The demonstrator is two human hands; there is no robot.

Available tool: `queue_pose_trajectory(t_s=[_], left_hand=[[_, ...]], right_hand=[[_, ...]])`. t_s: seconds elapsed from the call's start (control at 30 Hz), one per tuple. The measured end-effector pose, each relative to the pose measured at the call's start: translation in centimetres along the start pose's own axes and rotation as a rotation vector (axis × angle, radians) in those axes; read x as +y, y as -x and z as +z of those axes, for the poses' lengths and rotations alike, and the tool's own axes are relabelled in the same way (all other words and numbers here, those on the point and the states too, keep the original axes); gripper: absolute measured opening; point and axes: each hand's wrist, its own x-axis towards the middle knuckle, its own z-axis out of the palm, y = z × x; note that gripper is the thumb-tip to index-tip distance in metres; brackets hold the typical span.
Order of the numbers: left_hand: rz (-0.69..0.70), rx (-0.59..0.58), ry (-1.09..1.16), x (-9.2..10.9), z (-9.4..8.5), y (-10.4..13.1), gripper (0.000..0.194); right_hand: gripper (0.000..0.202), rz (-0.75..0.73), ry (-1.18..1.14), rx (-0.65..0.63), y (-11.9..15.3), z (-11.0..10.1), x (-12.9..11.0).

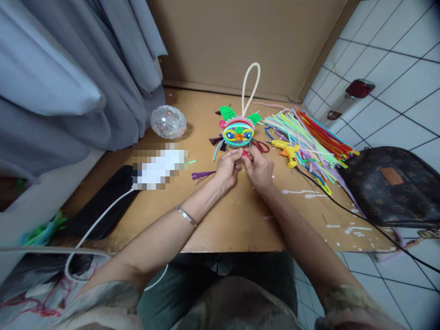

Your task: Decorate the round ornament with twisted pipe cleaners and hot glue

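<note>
Near the middle of the wooden table, the left hand and right hand meet, the fingertips of both pinching 1 small pink piece; its shape is mostly covered by the fingers. A silver bracelet circles the left forearm near the wrist. Just beyond the hands, toward the table's far edge, sits a lion-head ornament with 2 green ears, blue-and-white eyes, an orange nose and 1 tall white loop above it. Red-handled scissors lie just beside it, and a purple tassel lies left of the left hand. Toward the right edge, a yellow hot glue gun rests by a spread of multicoloured pipe cleaners, with a brown patterned handbag at that edge. Toward the far left corner stands 1 clear ball with coloured specks; nearer the left edge, a black flat case lies partly behind a pixelated white object.
</note>
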Motion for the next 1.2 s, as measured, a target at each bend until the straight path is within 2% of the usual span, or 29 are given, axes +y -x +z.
queue_pose_trajectory(t_s=[0.13, 0.33, 0.43, 0.53, 0.63, 0.87, 1.03, 1.2], left_hand=[[0.016, -0.071, -0.100, 0.0, -0.3, -0.3, 0.020], [0.104, -0.209, -0.419, 0.9, -1.2, -0.9, 0.020], [0.127, -0.210, -0.554, 1.4, -1.6, -1.1, 0.021], [0.173, -0.186, -0.559, 1.4, -1.7, -1.3, 0.019], [0.182, -0.166, -0.486, 1.1, -1.6, -1.4, 0.013], [0.196, -0.146, -0.415, 0.6, -1.3, -1.1, 0.015], [0.254, -0.113, -0.376, 0.3, -1.2, -1.0, 0.017], [0.250, -0.039, -0.278, -0.4, -1.1, -0.9, 0.017]], right_hand=[[0.023, 0.007, -0.139, -0.011, -0.3, -0.3, 1.0], [0.021, -0.045, -0.349, -0.081, -1.0, -0.7, 2.6], [0.021, -0.075, -0.416, -0.168, -1.2, -0.7, 3.0], [0.022, -0.073, -0.458, -0.221, -1.4, -1.0, 2.9], [0.021, -0.086, -0.390, -0.214, -1.4, -1.6, 2.3], [0.024, -0.113, 0.051, -0.048, -1.2, -2.7, 1.0], [0.026, -0.104, 0.114, -0.016, -0.7, -2.1, 0.4], [0.028, -0.052, 0.091, 0.017, 0.1, -0.3, -0.4]])
